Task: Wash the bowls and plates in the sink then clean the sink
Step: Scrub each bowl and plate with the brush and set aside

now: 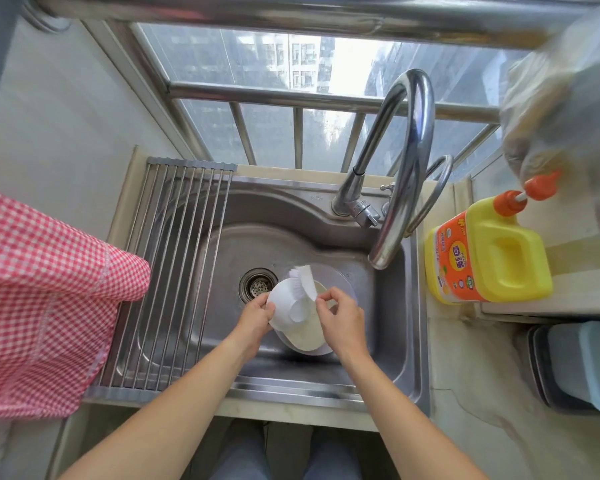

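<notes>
In the steel sink, my left hand grips the rim of a white bowl turned bottom-up and tilted over a stack of white plates. My right hand pinches the handle of a white brush whose bristles lie against the bowl. The plates rest on the sink floor just right of the drain strainer. The top plate looks cream-coloured.
A curved chrome faucet arches over the sink's right side. A roll-up steel drying rack covers the left part. A yellow detergent bottle stands on the right counter. A red checked cloth hangs at left.
</notes>
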`<control>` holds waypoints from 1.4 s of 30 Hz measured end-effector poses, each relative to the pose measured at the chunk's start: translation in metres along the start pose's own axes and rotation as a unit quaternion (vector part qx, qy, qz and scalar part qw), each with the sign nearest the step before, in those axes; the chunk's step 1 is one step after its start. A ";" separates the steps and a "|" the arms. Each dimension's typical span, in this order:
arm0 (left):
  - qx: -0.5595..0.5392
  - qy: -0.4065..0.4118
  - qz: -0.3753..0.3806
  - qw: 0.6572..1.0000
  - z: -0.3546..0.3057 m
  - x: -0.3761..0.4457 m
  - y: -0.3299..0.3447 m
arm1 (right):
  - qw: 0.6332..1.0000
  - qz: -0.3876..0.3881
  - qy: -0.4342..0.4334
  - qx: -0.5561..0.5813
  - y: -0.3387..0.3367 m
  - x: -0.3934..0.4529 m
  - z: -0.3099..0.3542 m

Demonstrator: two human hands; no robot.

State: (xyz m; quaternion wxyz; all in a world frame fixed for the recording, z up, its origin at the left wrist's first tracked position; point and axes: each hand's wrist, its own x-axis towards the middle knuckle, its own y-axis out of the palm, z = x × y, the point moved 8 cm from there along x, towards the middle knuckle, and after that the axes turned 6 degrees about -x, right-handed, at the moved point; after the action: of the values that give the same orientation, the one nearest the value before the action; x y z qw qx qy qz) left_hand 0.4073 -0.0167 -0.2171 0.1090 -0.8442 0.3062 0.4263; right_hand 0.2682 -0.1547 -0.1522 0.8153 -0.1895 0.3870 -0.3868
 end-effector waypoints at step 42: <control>0.070 0.172 -0.106 0.977 -0.071 -0.014 -0.038 | 0.974 0.049 0.008 -0.220 -0.024 0.011 0.008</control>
State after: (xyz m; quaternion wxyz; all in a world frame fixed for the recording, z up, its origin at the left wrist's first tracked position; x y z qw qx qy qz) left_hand 0.4704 -0.0127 -0.1649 0.1581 -0.9227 0.2581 0.2387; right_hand 0.2669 -0.1785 -0.1382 0.7687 -0.3416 0.4778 -0.2531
